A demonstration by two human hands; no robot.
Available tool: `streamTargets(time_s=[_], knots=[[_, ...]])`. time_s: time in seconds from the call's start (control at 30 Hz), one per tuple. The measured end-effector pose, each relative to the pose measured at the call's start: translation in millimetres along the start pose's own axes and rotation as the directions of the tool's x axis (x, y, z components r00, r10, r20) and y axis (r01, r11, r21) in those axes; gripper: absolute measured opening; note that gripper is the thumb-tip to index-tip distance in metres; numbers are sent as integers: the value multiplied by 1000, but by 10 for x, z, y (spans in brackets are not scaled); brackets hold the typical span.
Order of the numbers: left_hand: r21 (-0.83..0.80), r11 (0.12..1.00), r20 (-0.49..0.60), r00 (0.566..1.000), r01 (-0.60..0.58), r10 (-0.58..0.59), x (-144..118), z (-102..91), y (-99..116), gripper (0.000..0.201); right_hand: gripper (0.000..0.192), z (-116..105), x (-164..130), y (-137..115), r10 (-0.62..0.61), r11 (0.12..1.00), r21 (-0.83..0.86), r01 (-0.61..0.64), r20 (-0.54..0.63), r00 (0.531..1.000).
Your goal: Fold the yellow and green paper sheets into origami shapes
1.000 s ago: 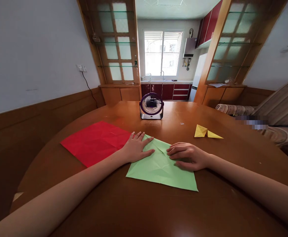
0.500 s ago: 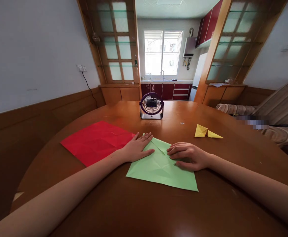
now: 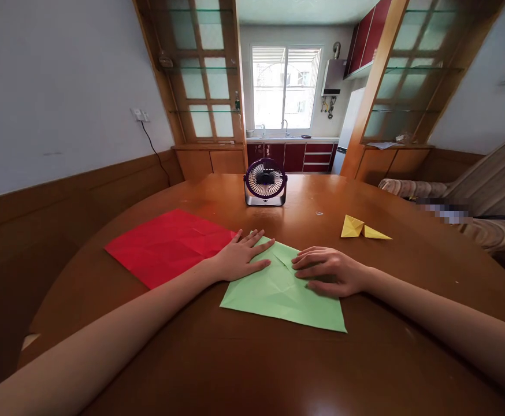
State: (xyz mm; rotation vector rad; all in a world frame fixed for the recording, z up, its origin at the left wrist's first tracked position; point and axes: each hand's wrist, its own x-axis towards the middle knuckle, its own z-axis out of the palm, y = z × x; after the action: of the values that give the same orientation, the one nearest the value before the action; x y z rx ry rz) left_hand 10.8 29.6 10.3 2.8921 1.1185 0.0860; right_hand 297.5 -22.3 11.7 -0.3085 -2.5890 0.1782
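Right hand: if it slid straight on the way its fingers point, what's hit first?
Most likely the left hand, on its thumb side, across the green paper. The right hand rests on that sheet; relative height is hard to judge from one view.

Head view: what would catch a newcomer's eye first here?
Probably the red paper on the left of the table. Then the green paper near the middle, with the left hand and right hand on it. Farther back stands a round fan, with folded yellow paper off to the right.
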Motion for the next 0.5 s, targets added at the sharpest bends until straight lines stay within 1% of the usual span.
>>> streamTargets(time_s=[0.23, 0.5], knots=[[1, 1000, 39, 999, 14, -14, -5, -38, 26, 65, 26, 4, 1, -3, -9, 1000, 24, 9, -11, 1000], [13, 1000, 55, 998, -7, 7, -8, -45, 10, 68, 24, 5, -8, -15, 10, 998, 70, -9, -18, 1000]])
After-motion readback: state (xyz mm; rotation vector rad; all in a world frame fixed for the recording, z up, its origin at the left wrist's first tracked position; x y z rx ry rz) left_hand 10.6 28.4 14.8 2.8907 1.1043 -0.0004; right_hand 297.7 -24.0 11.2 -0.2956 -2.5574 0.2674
